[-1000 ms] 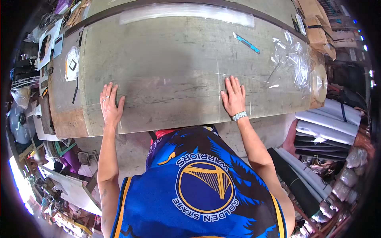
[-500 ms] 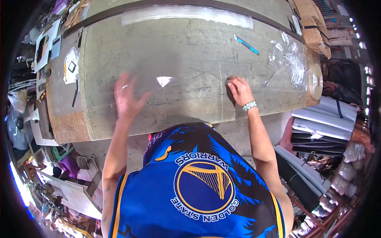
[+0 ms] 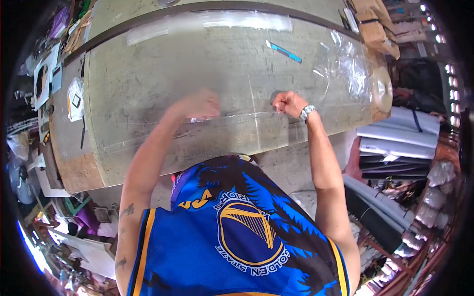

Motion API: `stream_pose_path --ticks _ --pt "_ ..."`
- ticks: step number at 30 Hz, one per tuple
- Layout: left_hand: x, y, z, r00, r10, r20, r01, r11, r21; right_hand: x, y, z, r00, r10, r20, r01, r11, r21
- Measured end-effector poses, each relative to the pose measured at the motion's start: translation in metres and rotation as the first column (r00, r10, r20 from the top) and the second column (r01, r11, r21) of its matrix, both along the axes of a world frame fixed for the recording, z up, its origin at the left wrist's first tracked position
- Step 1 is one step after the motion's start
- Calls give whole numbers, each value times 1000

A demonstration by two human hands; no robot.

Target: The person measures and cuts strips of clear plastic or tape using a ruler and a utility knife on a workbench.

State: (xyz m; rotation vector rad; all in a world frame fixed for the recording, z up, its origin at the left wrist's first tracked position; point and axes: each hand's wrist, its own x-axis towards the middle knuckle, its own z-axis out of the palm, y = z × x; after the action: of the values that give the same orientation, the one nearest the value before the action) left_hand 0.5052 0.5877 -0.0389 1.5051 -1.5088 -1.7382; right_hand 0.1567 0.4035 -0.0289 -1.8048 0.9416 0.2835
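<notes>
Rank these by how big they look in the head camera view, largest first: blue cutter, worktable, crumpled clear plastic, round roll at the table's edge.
1. Worktable
2. Crumpled clear plastic, though its outline is hard to trace
3. Round roll
4. Blue cutter

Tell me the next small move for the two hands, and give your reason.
I'd probably steady the left hand and check its hold before any pull. It is blurred, with a shiny patch, perhaps clear film, showing just below it over the table; the right hand looks curled closed. Whether either grips film, I can't tell.
</notes>
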Motion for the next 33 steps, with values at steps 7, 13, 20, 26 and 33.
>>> stream_pose_path --ticks 7,13,20,26,33 --pt "178 142 13 861 348 371 -418 899 128 16 -13 -21 988 152 -12 -152 973 -172" --pt "251 253 13 482 543 688 -616 768 -174 47 -15 -23 995 93 -32 -96 989 -114" --pt "181 278 -7 -224 726 650 -592 429 -682 56 -18 -27 977 121 -175 -151 973 -173" --pt "154 271 -16 -360 744 563 -613 266 -744 63 -20 -32 970 155 -188 -189 965 -180" --pt "203 303 -23 -313 814 490 -648 194 -736 90 1 -26 974 128 -187 -141 988 -59"
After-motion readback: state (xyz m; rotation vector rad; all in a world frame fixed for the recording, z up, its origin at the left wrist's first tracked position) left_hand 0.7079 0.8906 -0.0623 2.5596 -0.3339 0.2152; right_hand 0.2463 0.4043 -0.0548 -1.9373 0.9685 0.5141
